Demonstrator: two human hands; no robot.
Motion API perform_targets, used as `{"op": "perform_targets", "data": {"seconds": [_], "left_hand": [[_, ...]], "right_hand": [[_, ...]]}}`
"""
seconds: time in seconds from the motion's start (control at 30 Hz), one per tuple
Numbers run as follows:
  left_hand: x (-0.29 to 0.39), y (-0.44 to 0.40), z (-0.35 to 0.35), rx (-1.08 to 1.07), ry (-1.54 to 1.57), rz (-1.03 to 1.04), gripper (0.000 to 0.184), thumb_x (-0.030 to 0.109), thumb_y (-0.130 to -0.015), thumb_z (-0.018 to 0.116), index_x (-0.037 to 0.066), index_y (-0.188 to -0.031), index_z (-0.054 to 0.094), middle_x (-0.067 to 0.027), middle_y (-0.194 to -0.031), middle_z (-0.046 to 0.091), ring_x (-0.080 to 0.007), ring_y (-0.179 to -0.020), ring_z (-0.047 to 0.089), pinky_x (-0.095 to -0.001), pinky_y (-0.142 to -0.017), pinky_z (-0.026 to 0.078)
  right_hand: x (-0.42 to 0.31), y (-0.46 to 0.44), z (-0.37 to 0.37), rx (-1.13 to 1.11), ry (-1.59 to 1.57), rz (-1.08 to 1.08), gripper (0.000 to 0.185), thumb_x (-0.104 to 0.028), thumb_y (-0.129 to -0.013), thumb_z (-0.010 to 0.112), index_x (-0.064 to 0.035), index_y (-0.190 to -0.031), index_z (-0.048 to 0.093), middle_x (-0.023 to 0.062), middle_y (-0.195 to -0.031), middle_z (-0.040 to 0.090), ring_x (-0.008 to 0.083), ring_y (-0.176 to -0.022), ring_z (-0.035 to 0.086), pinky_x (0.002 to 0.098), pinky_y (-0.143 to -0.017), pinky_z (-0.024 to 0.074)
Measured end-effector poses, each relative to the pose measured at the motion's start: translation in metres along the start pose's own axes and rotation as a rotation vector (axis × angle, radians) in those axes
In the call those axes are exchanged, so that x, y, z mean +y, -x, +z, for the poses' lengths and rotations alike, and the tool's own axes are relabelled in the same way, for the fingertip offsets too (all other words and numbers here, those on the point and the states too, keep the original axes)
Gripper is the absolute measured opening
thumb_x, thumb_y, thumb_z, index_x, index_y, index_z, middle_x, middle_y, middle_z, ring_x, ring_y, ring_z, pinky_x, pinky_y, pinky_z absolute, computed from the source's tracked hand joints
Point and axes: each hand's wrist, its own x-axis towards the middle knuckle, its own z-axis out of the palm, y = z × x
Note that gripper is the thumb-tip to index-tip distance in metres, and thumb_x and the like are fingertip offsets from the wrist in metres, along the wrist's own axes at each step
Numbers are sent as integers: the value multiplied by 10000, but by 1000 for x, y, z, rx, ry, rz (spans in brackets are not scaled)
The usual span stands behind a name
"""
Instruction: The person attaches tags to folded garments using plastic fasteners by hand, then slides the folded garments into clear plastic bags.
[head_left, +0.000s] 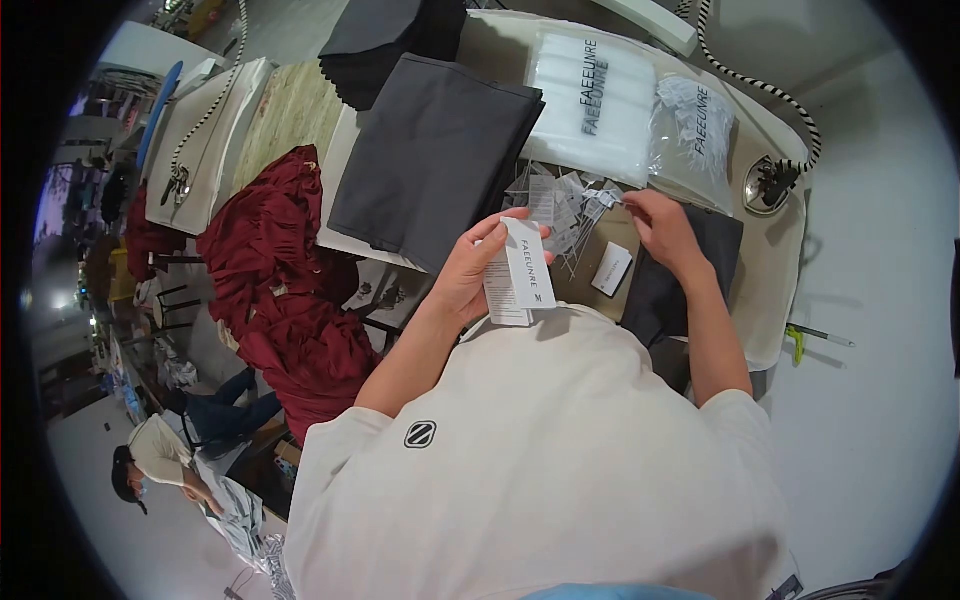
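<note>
My left hand is closed around white hang tags, held upright in front of my shirt; the front one reads FAEEUNRE, and a tag with small print shows behind it. My right hand is pinched at the right edge of a loose pile of tag strings and small clear labels. What lies between its fingertips is too small to name. Below that hand, a small white card with a dark edge lies on a brown surface. Folded dark fabric lies under my right wrist.
Folded dark grey cloth sits left of the labels, with a darker stack behind. Packs of printed plastic bags stand at the back. An iron with a striped cord is at right. Dark red fabric hangs left; a person works beyond.
</note>
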Motion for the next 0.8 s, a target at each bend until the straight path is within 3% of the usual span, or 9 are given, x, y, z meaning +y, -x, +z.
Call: {"op": "perform_targets", "data": {"seconds": [0.07,0.17,0.27,0.43,0.67,0.8], "left_hand": [[-1,-3,-3,-4,-12,-15,507,296,-1022,630,-2,-1396,463,-236,-1264,642,-341,-1027,719,-456,-821,639],[-4,-10,0,-30,-36,-57,426,303,-1035,607,37,-1357,523,-252,-1272,640,-355,-1018,720,-476,-828,635],[-3,-10,8,-29,-66,-62,422,303,-1027,623,38,-1344,538,-240,-1239,662,-349,-1009,725,-464,-819,632],[0,-6,17,-24,-106,-72,401,263,-1023,638,18,-1328,550,-194,-1177,694,-302,-982,734,-436,-796,630],[-11,-9,9,-30,-320,-45,376,256,-1014,659,20,-1301,602,-154,-1137,714,-294,-988,739,-424,-808,622],[-3,-3,18,-48,-195,-59,382,256,-1011,664,15,-1301,604,-154,-1122,719,-297,-980,743,-419,-813,621]], "right_hand": [[-50,-8,-25,70,-48,-26,201,8,-850,708,-6,-1049,679,139,-891,676,330,-842,675,389,-731,551],[-105,-10,-46,-43,18,-128,221,3,-812,718,-31,-1029,699,102,-844,663,289,-789,666,367,-690,546],[-132,-12,-52,-69,242,-301,131,-62,-822,692,-64,-953,689,66,-777,616,248,-719,656,363,-613,531],[-150,-11,-59,-43,369,-288,239,-33,-729,715,-71,-965,707,44,-792,641,229,-723,652,350,-599,518],[-162,-11,-39,-69,261,-407,173,-43,-758,722,-68,-921,670,52,-765,609,239,-692,639,346,-575,512],[-146,-11,-34,59,90,-365,137,-102,-825,728,-52,-921,645,56,-786,604,247,-720,660,368,-618,541]]}}
